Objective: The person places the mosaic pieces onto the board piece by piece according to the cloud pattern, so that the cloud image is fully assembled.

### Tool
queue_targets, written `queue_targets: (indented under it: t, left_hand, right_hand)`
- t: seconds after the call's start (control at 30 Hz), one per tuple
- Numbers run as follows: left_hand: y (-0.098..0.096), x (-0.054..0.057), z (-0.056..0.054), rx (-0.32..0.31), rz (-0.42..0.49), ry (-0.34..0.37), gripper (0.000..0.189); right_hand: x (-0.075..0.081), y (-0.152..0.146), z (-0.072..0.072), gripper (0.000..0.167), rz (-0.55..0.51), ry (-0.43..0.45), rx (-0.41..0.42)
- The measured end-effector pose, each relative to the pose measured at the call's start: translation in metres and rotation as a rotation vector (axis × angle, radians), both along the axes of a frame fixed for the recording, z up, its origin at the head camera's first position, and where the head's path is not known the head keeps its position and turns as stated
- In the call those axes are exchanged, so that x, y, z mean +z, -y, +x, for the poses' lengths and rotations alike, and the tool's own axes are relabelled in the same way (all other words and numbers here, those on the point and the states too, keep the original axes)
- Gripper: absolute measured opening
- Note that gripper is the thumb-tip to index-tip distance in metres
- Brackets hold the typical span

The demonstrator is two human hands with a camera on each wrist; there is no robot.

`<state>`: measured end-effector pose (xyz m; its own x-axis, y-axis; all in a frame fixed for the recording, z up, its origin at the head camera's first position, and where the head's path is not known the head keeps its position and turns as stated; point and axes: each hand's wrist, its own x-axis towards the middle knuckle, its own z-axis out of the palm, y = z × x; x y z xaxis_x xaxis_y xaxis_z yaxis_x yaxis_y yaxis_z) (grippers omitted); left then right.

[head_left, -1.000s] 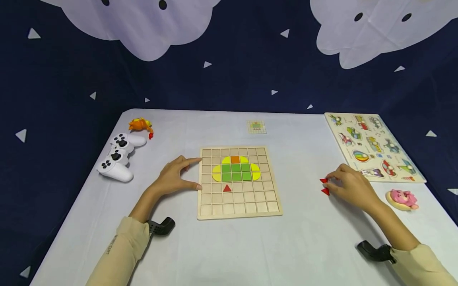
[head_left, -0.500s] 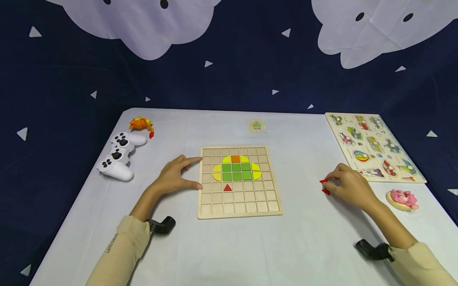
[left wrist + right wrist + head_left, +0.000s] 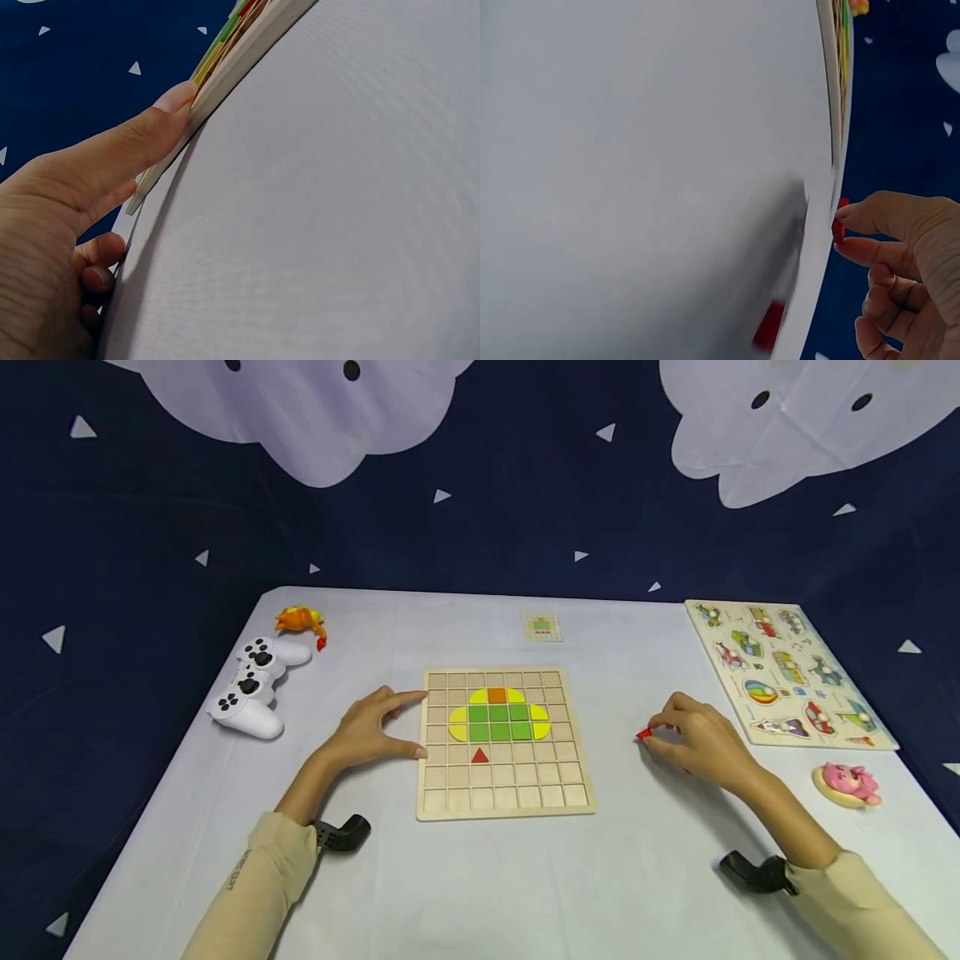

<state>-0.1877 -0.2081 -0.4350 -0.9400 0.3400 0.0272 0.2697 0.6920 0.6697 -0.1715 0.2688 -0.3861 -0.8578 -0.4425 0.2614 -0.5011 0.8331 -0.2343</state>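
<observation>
A square wooden grid board [image 3: 506,793] lies mid-table. My left hand [image 3: 369,727] touches its left edge with thumb and forefinger spread apart; in the left wrist view the thumb [image 3: 135,142] lies against the board's side. Green square tiles [image 3: 498,713], yellow rounded tiles [image 3: 540,723], an orange tile [image 3: 497,695] and a red triangle tile [image 3: 480,756] sit on the grid. Right of the board, my right hand [image 3: 701,739] pinches another red triangle tile [image 3: 643,734] between thumb and forefinger. One more red tile [image 3: 769,326] rests on the table below that hand, hidden from the head view.
A small pattern card [image 3: 542,627] lies behind the board. At the left are a white game controller [image 3: 255,693] and an orange toy figure [image 3: 300,619]. A picture puzzle board [image 3: 787,693] and a pink toy figure [image 3: 847,783] lie at the right.
My right hand has moved left toward the board, carrying one red triangle tile away from where two showed together. My left hand has stayed at the board's edge.
</observation>
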Motion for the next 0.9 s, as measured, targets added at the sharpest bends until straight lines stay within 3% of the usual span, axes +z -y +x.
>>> queue_targets:
  t: [0.27, 0.9]
  left_hand:
    - [0.001, -0.001, 0.0, 0.002, 0.005, 0.008, 0.088]
    - [0.001, -0.001, 0.001, -0.006, 0.011, -0.016, 0.088]
  right_hand:
    - [-0.008, 0.035, -0.005, 0.014, -0.009, -0.03, 0.115]
    - [-0.008, 0.118, -0.008, 0.011, -0.032, 0.059, 0.282]
